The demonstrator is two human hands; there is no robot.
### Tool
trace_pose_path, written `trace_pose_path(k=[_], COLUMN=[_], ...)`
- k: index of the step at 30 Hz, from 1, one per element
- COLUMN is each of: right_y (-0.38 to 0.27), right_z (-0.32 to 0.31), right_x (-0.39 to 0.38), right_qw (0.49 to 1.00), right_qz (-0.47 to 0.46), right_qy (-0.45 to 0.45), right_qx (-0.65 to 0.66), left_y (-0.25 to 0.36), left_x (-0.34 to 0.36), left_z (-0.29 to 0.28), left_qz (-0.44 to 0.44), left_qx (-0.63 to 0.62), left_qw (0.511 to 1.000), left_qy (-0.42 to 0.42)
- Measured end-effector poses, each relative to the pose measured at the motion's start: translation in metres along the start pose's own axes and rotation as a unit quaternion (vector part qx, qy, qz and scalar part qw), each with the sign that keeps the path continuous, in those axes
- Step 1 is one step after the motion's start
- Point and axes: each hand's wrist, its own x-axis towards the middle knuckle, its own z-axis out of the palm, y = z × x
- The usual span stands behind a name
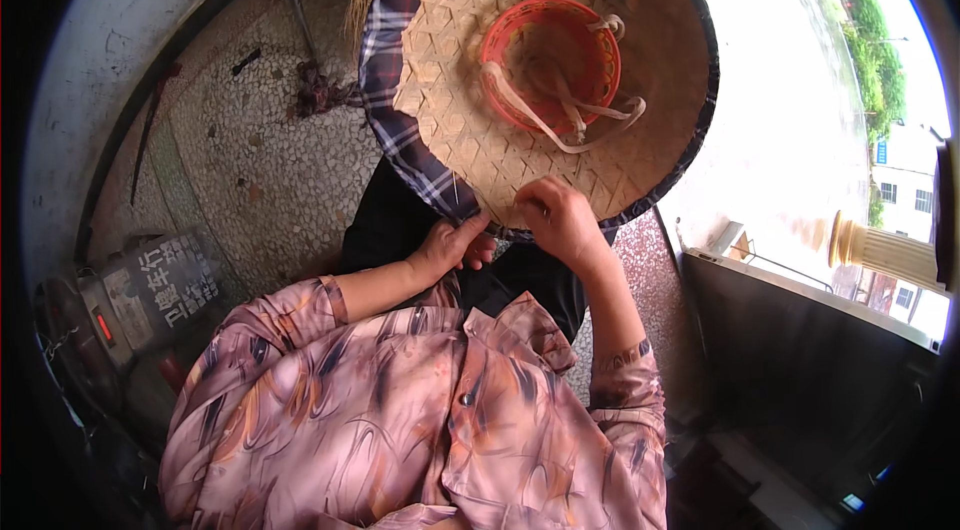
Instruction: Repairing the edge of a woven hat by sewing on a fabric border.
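While bamboo hat (450, 60) is being pinched at plaid edge (424, 173) by left hand (445, 246), right hand (562, 220) is being held curled nearby, contents indeterminable, terrazzo floor (265, 150) extending leftward.

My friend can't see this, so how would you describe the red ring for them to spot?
Find the big woven hat at top centre. Inside it, near the middle, sits the red ring, crossed by a pale strap. Its red colour sets it apart from the tan weave.

Shirt (340, 420): pink, orange and dark swirls
Button (467, 398): round, shiny
Collar (520, 327): pointed
Sleeves (627, 398): patterned, flanking button
Trousers (376, 222): black, beyond button
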Motion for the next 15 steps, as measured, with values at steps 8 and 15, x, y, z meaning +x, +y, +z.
trace_pose_path(k=[8, 15], right_y=[-0.013, 0.015], right_z=[0.032, 0.048], right_x=[-0.03, -0.041], right_qw=[0.995, 0.989], right_qz=[-0.034, -0.05], right_qy=[0.052, 0.129], right_qx=[-0.084, -0.048], left_y=[-0.007, -0.01], left_x=[0.005, 0.01], left_z=[0.002, 0.001], left_qz=[0.021, -0.011], left_qx=[0.057, 0.082], left_qw=[0.998, 0.997], left_qy=[-0.004, -0.007])
